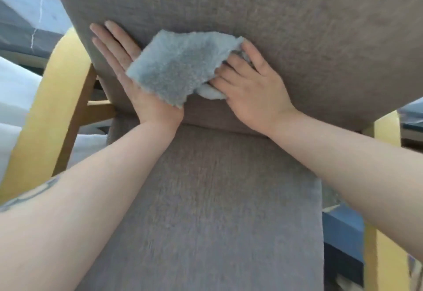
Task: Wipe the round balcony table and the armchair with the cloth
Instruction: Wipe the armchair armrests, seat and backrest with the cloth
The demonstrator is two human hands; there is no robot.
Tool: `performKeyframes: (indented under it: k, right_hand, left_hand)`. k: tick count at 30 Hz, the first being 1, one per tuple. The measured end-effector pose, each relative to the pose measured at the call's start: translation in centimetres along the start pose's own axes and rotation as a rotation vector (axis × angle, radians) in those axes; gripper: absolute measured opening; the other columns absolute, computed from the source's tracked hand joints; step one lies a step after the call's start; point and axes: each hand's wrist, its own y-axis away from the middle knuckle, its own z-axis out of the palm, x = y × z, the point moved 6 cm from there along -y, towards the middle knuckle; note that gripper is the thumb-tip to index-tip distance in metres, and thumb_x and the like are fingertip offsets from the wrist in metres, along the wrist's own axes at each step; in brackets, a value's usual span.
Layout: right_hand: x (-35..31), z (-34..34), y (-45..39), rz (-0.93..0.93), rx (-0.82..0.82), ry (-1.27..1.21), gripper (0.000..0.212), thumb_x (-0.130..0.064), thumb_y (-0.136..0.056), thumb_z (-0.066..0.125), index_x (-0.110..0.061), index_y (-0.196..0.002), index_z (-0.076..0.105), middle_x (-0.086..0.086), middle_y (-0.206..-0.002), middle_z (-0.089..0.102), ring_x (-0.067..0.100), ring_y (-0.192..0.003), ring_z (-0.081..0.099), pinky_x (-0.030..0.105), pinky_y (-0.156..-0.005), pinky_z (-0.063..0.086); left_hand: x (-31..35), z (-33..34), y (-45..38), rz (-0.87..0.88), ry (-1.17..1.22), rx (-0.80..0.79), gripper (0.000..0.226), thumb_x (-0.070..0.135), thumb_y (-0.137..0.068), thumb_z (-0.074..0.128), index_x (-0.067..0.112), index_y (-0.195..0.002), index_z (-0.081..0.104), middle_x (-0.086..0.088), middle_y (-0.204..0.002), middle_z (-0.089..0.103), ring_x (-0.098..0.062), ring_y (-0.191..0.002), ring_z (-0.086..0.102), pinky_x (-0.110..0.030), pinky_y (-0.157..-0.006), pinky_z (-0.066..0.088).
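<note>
Far left: a blue-grey sheet [27,23] with a thin white line across it.
Left edge: pale white fabric [13,89], blurred.
Near right: a dark blue surface [343,229], kind unclear.

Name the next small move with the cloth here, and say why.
Probably fold the cloth flat in the right hand: it lies spread over the open left hand, one edge gripped, not yet pressed on the armchair backrest.
</note>
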Motion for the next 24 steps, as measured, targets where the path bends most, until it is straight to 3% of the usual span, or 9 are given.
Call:
performKeyframes:
  k: [3,5,8,12,16,18,21,22,24]
  right_hand:
    - [6.6,-3.9,2.4,0.391,0.099,0.081,0.020,-0.024,-0.092,0.057,-0.011,-0.106,0.064,0.009,-0.104,0.067,0.028,-0.115,0.042,0.058,-0.107,0.027]
    - [8.5,-5.6,2.7,0.724,0.214,0.113,0.035,-0.029,-0.092,0.059,-0.006,-0.117,0.063,0.018,-0.120,0.063,0.039,-0.121,0.045,0.060,-0.106,0.027]
    - [5.7,-4.0,3.1,1.033,0.230,-0.032,0.053,-0.029,-0.092,0.056,0.001,-0.135,0.046,0.026,-0.139,0.047,0.042,-0.132,0.032,0.060,-0.111,0.020]
    - [5.5,-2.3,7.5,1.088,0.134,-0.067,0.048,-0.029,-0.092,0.049,-0.003,-0.132,0.045,0.021,-0.133,0.054,0.038,-0.130,0.035,0.058,-0.111,0.019]
    - [12.1,-5.5,9.9,1.672,0.610,-0.074,0.056,-0.023,-0.094,0.048,0.018,-0.131,0.041,0.036,-0.137,0.042,0.051,-0.132,0.035,0.057,-0.112,0.019]
    - [10.4,-4.8,7.5,1.521,0.560,-0.123,0.056,-0.025,-0.093,0.045,0.016,-0.130,0.043,0.037,-0.135,0.043,0.052,-0.131,0.033,0.059,-0.113,0.018]
    - [4.9,-2.2,8.3,1.156,0.199,-0.204,0.050,-0.028,-0.091,0.046,0.002,-0.131,0.045,0.027,-0.131,0.053,0.042,-0.129,0.031,0.052,-0.114,0.013]
    - [5.6,-1.8,10.7,1.190,0.166,-0.208,0.051,-0.029,-0.092,0.043,0.001,-0.133,0.044,0.026,-0.134,0.051,0.040,-0.130,0.030,0.048,-0.116,0.009]
    - [9.7,-2.1,14.7,1.552,0.367,-0.262,0.058,-0.031,-0.096,0.036,0.007,-0.139,0.037,0.029,-0.143,0.040,0.042,-0.136,0.027,0.050,-0.118,0.012]
  left_hand:
    - [7.0,-5.1,2.9,0.157,0.242,0.411,0.067,0.028,-0.101,0.039,-0.020,-0.141,0.016,-0.045,-0.145,0.012,-0.054,-0.139,0.010,-0.043,-0.119,0.002]
    - [10.4,-6.5,3.6,0.176,0.281,0.501,0.063,0.013,-0.097,0.050,-0.025,-0.137,0.019,-0.049,-0.142,0.015,-0.058,-0.136,0.014,-0.042,-0.118,0.005]
    - [14.6,-8.2,3.0,0.304,0.238,0.532,0.058,0.021,-0.099,0.041,-0.020,-0.138,0.026,-0.046,-0.142,0.022,-0.057,-0.136,0.020,-0.045,-0.117,0.010]
    - [16.9,-9.0,0.8,0.492,0.129,0.559,0.067,0.037,-0.101,0.017,-0.016,-0.138,0.033,-0.041,-0.140,0.031,-0.058,-0.132,0.028,-0.065,-0.110,0.019]
    - [16.6,-7.3,1.0,0.499,0.066,0.496,0.070,0.041,-0.101,0.010,-0.012,-0.142,0.030,-0.036,-0.144,0.030,-0.053,-0.135,0.027,-0.065,-0.108,0.020]
    - [17.8,-5.8,2.9,0.532,0.043,0.435,0.066,0.040,-0.102,0.017,-0.010,-0.143,0.027,-0.038,-0.145,0.027,-0.054,-0.136,0.024,-0.063,-0.112,0.015]
    - [18.7,-3.8,5.1,0.606,-0.029,0.376,0.062,0.037,-0.102,0.032,-0.007,-0.146,0.024,-0.042,-0.144,0.024,-0.058,-0.135,0.021,-0.058,-0.114,0.012]
    - [18.7,-3.4,5.3,0.631,-0.039,0.366,0.062,0.036,-0.102,0.034,-0.007,-0.146,0.023,-0.043,-0.143,0.024,-0.059,-0.134,0.021,-0.058,-0.113,0.012]
    - [18.6,-3.3,5.3,0.647,-0.042,0.360,0.063,0.035,-0.101,0.034,-0.008,-0.145,0.022,-0.045,-0.142,0.022,-0.060,-0.133,0.020,-0.060,-0.113,0.012]
